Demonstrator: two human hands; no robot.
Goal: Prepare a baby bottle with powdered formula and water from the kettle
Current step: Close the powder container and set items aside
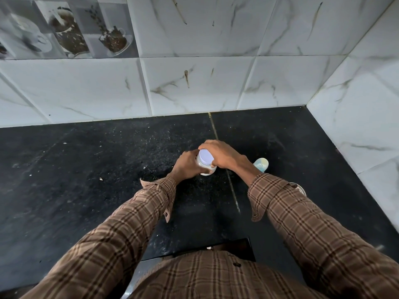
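Head view: both hands hide most of a small white jar [205, 164] standing on the black counter [86, 169]. Left hand [187, 167] curls round its side; right hand [220, 155] grips its pale lid. Just right of the jar, a pale object [261, 164] is half hidden behind the right wrist.

no readable text, labels or numbers anywhere

Looks like a home kitchen corner. Black stone countertop [86, 169] with crumbs and specks all over, running into a wall of white marble-look tiles [194, 83]. Decorative tiles [64, 26] up top left, printed with coffee cups and beans. Pretty lived-in, definitely not a lab or shop.
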